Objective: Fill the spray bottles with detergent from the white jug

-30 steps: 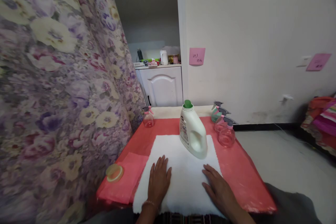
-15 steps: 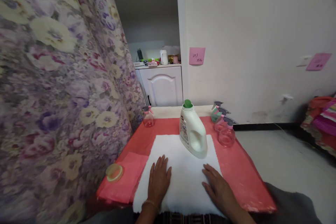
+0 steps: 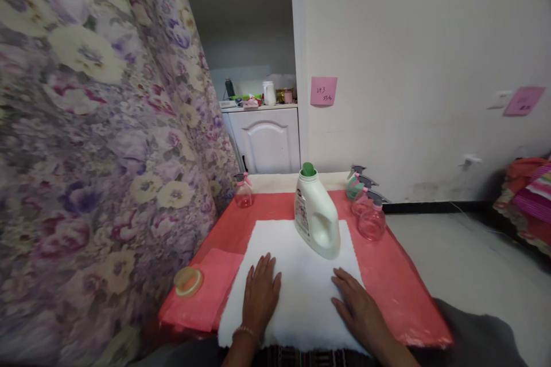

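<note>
My left hand [image 3: 260, 292] lies flat on the left part of a white cloth [image 3: 301, 298], fingers stretched forward. On the cloth's right side rests my right hand [image 3: 357, 301], also flat, with its thumb apart. Neither hand holds anything. Beyond them, a pale green detergent jug [image 3: 316, 218] stands upright at the cloth's far end, its handle side to the right. It has no cap on, and a green spout [image 3: 307, 170] shows in its mouth. Both hands are apart from the jug.
A red cover [image 3: 400, 292] lies over the table. A roll of tape [image 3: 188, 281] sits at left on a pink sheet [image 3: 210, 292]. One spray bottle [image 3: 243, 192] stands far left; several, including a pink one [image 3: 372, 222], stand at right. A floral curtain [image 3: 107, 155] hangs at left.
</note>
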Available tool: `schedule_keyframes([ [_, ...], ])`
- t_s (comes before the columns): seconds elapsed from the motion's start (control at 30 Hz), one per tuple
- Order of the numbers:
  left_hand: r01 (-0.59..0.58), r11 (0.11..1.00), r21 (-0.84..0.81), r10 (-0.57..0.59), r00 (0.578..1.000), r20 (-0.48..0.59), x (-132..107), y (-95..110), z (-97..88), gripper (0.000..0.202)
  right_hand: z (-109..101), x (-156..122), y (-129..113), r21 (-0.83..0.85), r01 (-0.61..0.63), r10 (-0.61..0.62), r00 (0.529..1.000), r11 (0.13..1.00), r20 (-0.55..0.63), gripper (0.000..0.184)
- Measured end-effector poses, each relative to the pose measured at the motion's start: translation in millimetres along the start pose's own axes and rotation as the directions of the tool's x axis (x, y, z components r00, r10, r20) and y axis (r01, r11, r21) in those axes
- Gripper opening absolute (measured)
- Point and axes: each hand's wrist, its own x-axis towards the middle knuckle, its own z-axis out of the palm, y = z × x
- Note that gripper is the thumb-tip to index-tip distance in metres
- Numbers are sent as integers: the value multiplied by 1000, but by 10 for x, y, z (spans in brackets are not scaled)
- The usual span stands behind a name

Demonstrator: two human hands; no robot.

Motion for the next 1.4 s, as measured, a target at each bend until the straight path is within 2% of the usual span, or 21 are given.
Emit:
schedule_keyframes([
  [0.2,0,1000,23,-1,1000,25,4,0,0,42,-1,2,1,5,-5,5,1000,1000,20,38],
  [0.47,-7,1000,17,8,1000,-25,-8,-3,11,40,35,-13,22,-32,16,-16,1000,999,9,38],
  [0.93,-6,999,33,6,1000,8,1,8,8,41,10,-5,9,-1,8,-8,1000,1000,-4,37],
  [1.17,-14,999,35,14,1000,-9,-2,1,17,41,-4,4,2,-12,0,0,1000,1000,29,38],
  [1.4,14,1000,19,-14,999,35,13,26,-17,41,19,-4,19,-20,9,-8,1000,1000,6,38],
])
